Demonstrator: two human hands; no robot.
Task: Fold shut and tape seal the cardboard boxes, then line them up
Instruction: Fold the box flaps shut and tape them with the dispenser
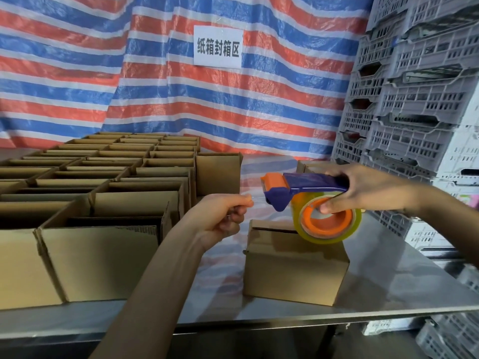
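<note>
My right hand (363, 190) grips the blue-orange tape dispenser (305, 187) above the flaps-down cardboard box (293, 263) on the steel table (388, 281), one digit pressed on the roll's orange core. My left hand (223, 216) pinches the clear tape end (258, 200) by the cutter. Open boxes (103, 177) sit in rows at left.

Tape roll (324, 238) hides part of the box (293, 268) top

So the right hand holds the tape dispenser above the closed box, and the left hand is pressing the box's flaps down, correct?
Not quite. In the head view the left hand is off the closed box, pinching the tape's free end. The right hand does hold the tape dispenser above it.
</note>
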